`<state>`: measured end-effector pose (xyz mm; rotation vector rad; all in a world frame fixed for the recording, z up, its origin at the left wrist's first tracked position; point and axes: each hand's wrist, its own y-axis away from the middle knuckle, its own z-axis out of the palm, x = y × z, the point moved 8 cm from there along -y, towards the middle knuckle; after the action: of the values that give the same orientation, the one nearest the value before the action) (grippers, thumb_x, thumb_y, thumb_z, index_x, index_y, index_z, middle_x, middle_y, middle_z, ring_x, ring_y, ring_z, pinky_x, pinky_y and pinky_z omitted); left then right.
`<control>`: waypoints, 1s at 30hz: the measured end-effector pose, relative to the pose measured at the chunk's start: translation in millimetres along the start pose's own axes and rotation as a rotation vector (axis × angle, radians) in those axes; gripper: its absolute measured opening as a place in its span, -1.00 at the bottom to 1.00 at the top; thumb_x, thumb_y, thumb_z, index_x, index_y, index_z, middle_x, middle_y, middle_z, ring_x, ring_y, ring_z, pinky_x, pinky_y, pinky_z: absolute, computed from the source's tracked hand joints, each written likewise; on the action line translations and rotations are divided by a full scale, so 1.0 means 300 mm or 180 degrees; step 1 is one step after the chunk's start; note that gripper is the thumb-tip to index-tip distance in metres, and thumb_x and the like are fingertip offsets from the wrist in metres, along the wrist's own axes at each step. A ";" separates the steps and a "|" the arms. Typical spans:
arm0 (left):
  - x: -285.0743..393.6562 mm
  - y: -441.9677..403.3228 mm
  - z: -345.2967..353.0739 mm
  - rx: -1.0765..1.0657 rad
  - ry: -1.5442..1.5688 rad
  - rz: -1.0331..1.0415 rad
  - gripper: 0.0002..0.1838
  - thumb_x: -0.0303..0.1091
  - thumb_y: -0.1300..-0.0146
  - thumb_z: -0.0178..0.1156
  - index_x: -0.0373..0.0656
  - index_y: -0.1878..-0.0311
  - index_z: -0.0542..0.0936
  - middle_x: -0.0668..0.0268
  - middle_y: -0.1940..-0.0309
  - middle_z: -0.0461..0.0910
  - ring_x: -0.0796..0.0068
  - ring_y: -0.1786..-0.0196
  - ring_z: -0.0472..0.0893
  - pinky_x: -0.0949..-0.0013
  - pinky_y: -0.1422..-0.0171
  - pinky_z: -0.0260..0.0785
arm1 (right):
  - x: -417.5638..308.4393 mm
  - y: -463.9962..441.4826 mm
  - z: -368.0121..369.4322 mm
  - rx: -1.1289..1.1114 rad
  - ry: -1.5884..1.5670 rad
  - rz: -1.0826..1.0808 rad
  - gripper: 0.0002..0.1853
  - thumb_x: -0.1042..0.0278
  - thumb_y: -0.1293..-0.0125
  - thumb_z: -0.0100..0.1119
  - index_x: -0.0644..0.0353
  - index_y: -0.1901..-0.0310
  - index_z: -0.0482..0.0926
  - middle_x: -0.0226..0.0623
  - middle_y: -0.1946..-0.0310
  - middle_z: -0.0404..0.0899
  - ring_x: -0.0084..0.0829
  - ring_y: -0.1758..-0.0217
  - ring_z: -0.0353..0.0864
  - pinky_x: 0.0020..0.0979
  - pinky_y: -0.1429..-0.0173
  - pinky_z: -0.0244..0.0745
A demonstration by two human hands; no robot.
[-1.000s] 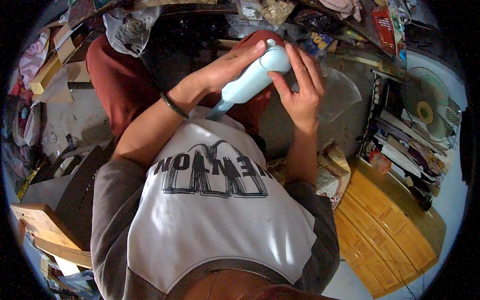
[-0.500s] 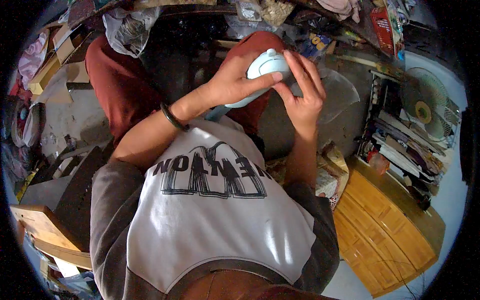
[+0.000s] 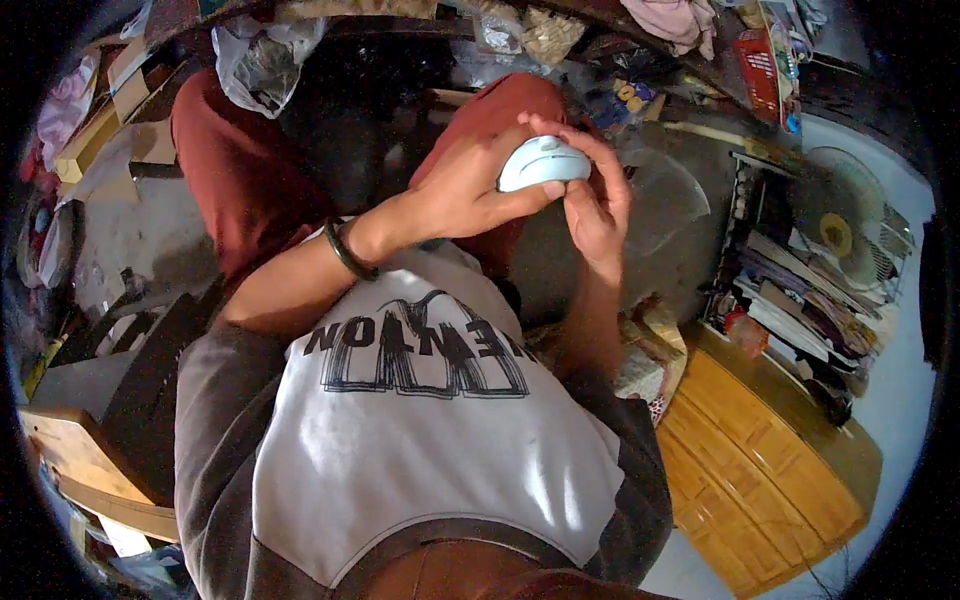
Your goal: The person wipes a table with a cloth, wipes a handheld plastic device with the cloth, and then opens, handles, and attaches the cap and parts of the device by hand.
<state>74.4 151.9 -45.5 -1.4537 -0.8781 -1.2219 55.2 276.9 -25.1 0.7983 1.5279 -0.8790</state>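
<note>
A pale blue, rounded plastic device [image 3: 540, 168] with a curved seam and a small raised part on top is held above my lap; its exact kind is not clear. My left hand [image 3: 465, 190], below a wrist with a dark bangle, wraps round its left side, with the thumb along the near edge. Curled about the right end is my right hand [image 3: 603, 200], its thumb tip at the near edge and its fingers over the far side. Between them my hands cover much of the device, and its underside is hidden.
Beneath the hands are my red-trousered knees [image 3: 240, 170]. A clear plastic bag [image 3: 265, 65] hangs beyond the left knee. On the right are a wooden cabinet [image 3: 770, 460], a fan [image 3: 840, 230] and a pile of cloths [image 3: 790, 310]. A red basket [image 3: 757, 70] stands far right.
The device has turned in my hands, showing its seam more side-on, and sits slightly lower. My right hand has come in lower and left, its fingers bending closer around the end.
</note>
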 end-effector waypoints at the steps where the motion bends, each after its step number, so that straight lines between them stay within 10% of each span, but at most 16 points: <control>1: 0.003 0.004 -0.002 0.0035 -0.0023 -0.0009 -0.54 -0.09 -0.22 0.27 -0.30 0.02 0.50 0.06 0.35 0.63 0.14 0.30 0.65 0.21 0.20 0.48 | -0.019 -0.012 0.019 -0.0052 -0.0233 -0.0163 -0.56 0.22 -0.32 0.19 0.29 -0.14 0.43 -0.03 -0.15 0.51 -0.19 -0.28 0.44 -0.20 -0.36 0.29; 14: 0.011 0.017 -0.013 0.0154 -0.0104 -0.0002 -0.54 -0.06 -0.17 0.29 -0.32 0.12 0.55 0.01 0.45 0.62 0.05 0.37 0.66 0.20 0.27 0.47 | -0.026 0.024 0.047 0.0449 -0.0445 -0.0138 -0.61 0.60 -0.20 0.04 0.29 -0.10 0.42 0.00 -0.10 0.52 -0.16 -0.22 0.48 -0.14 -0.33 0.32; 23: 0.024 0.019 0.004 0.0125 -0.0063 0.0270 -0.63 -0.16 -0.23 0.24 -0.33 0.12 0.54 0.14 0.47 0.61 0.34 0.43 0.66 0.28 0.33 0.48 | -0.030 0.042 0.072 0.0608 -0.0989 -0.0346 -0.58 0.55 -0.22 0.06 0.26 -0.14 0.31 0.11 -0.10 0.49 -0.07 -0.22 0.46 -0.11 -0.33 0.29; 30: 0.010 0.016 0.009 0.0098 0.0023 -0.0112 -0.63 -0.18 -0.15 0.27 -0.33 0.14 0.57 0.02 0.45 0.62 0.11 0.41 0.67 0.22 0.30 0.49 | -0.002 0.075 0.055 0.1018 -0.1070 -0.0126 -0.62 0.53 -0.21 0.11 0.25 -0.08 0.35 0.07 -0.09 0.49 -0.13 -0.18 0.48 -0.12 -0.31 0.30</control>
<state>80.4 153.3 -43.7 -1.4140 -0.9172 -1.2337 82.7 273.4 -27.9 0.8010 1.1262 -1.2400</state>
